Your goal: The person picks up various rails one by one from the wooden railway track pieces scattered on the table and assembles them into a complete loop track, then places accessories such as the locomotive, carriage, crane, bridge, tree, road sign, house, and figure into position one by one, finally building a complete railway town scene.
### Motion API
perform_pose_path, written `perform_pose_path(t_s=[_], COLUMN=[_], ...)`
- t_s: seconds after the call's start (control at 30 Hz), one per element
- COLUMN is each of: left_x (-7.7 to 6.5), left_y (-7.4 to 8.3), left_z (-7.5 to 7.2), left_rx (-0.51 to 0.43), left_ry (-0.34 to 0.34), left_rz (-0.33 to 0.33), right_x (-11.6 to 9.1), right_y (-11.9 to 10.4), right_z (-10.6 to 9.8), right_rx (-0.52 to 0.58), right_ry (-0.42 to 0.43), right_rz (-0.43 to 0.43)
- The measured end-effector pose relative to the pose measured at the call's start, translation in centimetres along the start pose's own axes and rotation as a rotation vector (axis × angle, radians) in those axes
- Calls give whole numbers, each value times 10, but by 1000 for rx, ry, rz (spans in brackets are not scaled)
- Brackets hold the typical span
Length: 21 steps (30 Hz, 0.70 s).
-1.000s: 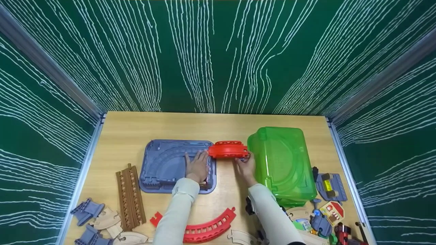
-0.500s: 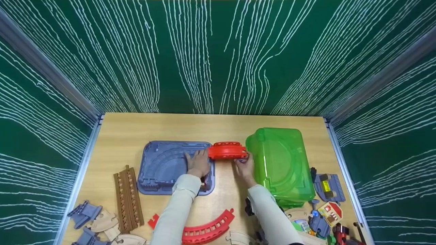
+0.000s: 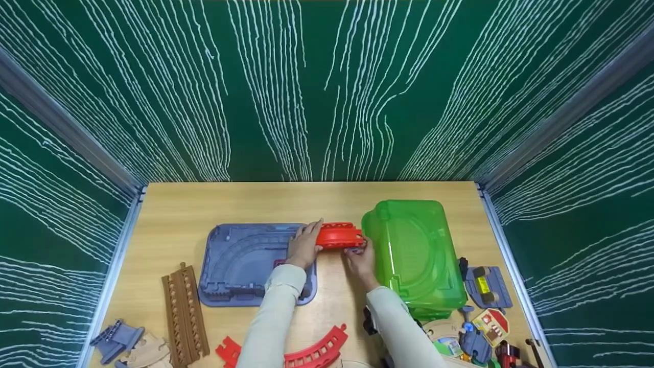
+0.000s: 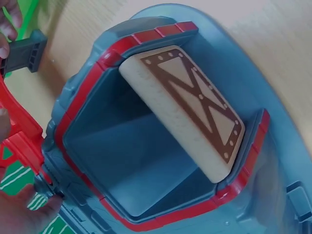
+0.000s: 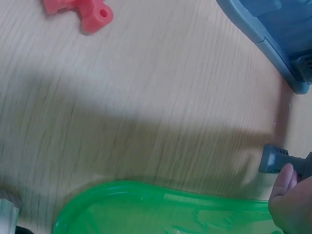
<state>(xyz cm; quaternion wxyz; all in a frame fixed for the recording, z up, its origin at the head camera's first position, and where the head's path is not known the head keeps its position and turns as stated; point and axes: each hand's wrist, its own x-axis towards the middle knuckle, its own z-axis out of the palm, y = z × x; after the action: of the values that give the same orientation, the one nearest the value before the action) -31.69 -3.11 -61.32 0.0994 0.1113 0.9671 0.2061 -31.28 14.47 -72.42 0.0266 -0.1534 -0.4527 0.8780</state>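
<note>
A red bridge track [image 3: 339, 236] spans from the right side of a grey molded track base [image 3: 255, 266] toward a green translucent box. My left hand [image 3: 304, 248] pinches the track's left end where it meets the base; in the left wrist view, its fingers [image 4: 27, 212] lie on both sides of that joint. My right hand [image 3: 363, 260] holds a small grey support [image 4: 27, 51] at the track's right end. In the right wrist view the support [image 5: 279, 160] is partly hidden by the fingers. A wooden block with brown truss print [image 4: 200, 107] sits in the base's red-rimmed opening.
The green box [image 3: 414, 250] stands close to my right hand. A red curved track [image 3: 319, 352] lies in front, and brown tracks [image 3: 185, 317] lie left. Grey supports [image 3: 117, 340] are at front left. Several mixed toy pieces, including a printed house [image 3: 491, 325], crowd the front right.
The view has tilted up a little, so everything sits lower. My left hand has moved from the base's surface to the red track's left end. My right hand keeps its hold.
</note>
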Motion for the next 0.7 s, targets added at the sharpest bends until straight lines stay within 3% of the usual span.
perform_pose_path(t_s=[0.03,0.1,0.2,0.27,0.3,0.37,0.6,0.63,0.7], left_x=[-1,-2,-4,-5,-6,-7,-12,-13,-13], left_y=[0,1,2,3,3,3,4,4,5], left_z=[0,-1,-3,-4,-5,-4,1,1,2], left_rx=[5,6,-3,-14,-21,-27,-14,-11,-5], left_ry=[5,11,4,2,5,13,54,55,57], left_rz=[0,4,9,10,13,14,52,52,47], right_x=[8,8,-7,-22,-26,-34,-42,-41,-40], right_y=[11,13,-1,-16,-21,-30,-45,-46,-47], right_z=[-8,-11,5,19,23,31,42,41,39], right_rx=[144,218,-185,-372,-381,-346,-39,40,307], right_ry=[-7,-24,38,89,90,81,120,124,111], right_rz=[9,2,-96,-102,-101,-93,24,55,143])
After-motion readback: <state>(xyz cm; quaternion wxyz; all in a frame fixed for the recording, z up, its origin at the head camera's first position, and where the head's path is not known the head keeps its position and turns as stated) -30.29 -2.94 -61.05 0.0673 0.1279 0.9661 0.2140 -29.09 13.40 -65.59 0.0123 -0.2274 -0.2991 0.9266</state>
